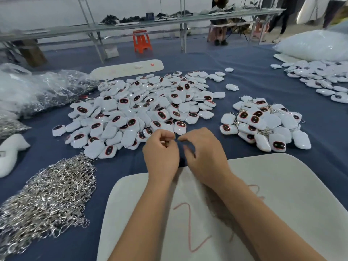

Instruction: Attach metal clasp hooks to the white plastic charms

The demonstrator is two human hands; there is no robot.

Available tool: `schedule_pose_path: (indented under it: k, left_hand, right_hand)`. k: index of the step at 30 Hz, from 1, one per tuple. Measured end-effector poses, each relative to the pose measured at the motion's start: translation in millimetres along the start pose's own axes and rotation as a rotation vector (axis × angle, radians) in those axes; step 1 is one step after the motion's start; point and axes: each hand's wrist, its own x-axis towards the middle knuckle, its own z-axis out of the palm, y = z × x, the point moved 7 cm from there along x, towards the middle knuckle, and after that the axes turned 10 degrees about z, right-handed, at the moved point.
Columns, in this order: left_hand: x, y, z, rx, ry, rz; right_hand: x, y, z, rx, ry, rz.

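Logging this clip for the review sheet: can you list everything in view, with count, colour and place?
big charm pile: many, white with dark red-rimmed faces, centre of the table
small charm pile: a few dozen, white, some with metal hooks showing, right of centre
far charm pile: many, white, far right
clasp hooks: a large heap, silver, near left
bagged hooks: clear bags, silver contents, far left
table cloth: one, blue
near board: one, white, red marks, under the forearms
far board: one, white, behind the big pile
stool: one, orange, background
left hand: fingers curled, pinching something small; blurred
right hand: fingers curled beside it; blurred
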Motion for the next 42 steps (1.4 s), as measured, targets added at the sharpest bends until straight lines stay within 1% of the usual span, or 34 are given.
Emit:
schedule_pose_path:
  k: [3, 6, 9, 11, 12, 13, 15, 17, 19, 20, 22, 25, 28, 31, 34, 36, 38, 40, 42]
  left_hand:
    - [5.1, -6.2, -30.4, 0.090, 0.021, -0.015]
    - [7.6, -14.5, -63.8, 0.287, -0.018, 0.010]
    - [7.9, -22.9, -107.0, 0.577, -0.015, 0.071]
    - [10.9, -30.8, -139.0, 0.809, -0.004, 0.065]
    - [12.6, -36.2, -153.8, 0.924, -0.024, 0.041]
    - [14.5, -41.1, -165.3, 1.008, -0.055, 0.014]
    - [16.4, -48.5, -180.0, 1.069, -0.120, -0.016]
    - [16.7, -49.9, -183.8, 1.052, -0.167, 0.002]
    - [16.6, -46.8, -180.6, 1.009, -0.198, 0.051]
    - [15.9, -44.9, -179.1, 0.991, -0.213, 0.069]
    - [14.7, -43.2, -176.9, 0.958, -0.220, 0.073]
    - [13.4, -42.2, -177.4, 0.927, -0.178, 0.053]
    - [13.8, -40.2, -175.4, 0.826, -0.167, 0.070]
    - [17.3, -38.6, -172.0, 0.700, -0.162, 0.069]
    - [20.6, -31.4, -154.5, 0.550, -0.208, 0.047]
    - [18.2, -27.3, -133.6, 0.402, -0.215, 0.012]
    - [10.5, -25.3, -107.0, 0.172, -0.194, -0.058]
    - [1.1, -22.4, -77.6, -0.037, -0.182, -0.105]
    - [-3.5, -18.6, -50.3, -0.155, -0.199, -0.109]
  right_hand:
    - [-2.2, -35.6, 32.6, -0.081, -0.246, -0.159]
    - [0.7, -55.8, 58.3, -0.257, -0.358, -0.209]
    - [6.0, -67.1, 75.8, -0.397, -0.374, -0.107]
    - [6.8, -77.3, 85.8, -0.432, -0.397, -0.063]
    - [6.0, -82.7, 90.4, -0.458, -0.412, -0.056]
    - [5.6, -85.8, 93.8, -0.479, -0.425, -0.047]
    - [4.7, -84.9, 94.9, -0.520, -0.453, 0.007]
    - [6.8, -79.1, 89.5, -0.527, -0.428, 0.091]
    - [6.4, -77.9, 89.2, -0.543, -0.435, 0.103]
    - [4.7, -83.1, 91.4, -0.539, -0.439, 0.075]
    - [-0.3, -99.4, 94.4, -0.454, -0.428, 0.022]
    - [-13.6, -125.0, 106.2, -0.373, -0.443, -0.080]
    - [-15.3, -133.3, 112.6, -0.189, -0.465, -0.066]
    - [-9.5, -131.0, 107.9, 0.059, -0.466, -0.003]
    - [-2.1, -120.9, 97.8, 0.301, -0.475, 0.063]
    - [7.2, -102.8, 84.0, 0.398, -0.410, 0.136]
    - [14.6, -77.8, 67.6, 0.450, -0.357, 0.216]
    - [16.3, -52.8, 49.6, 0.464, -0.318, 0.249]
    - [15.8, -29.8, 29.5, 0.416, -0.263, 0.247]
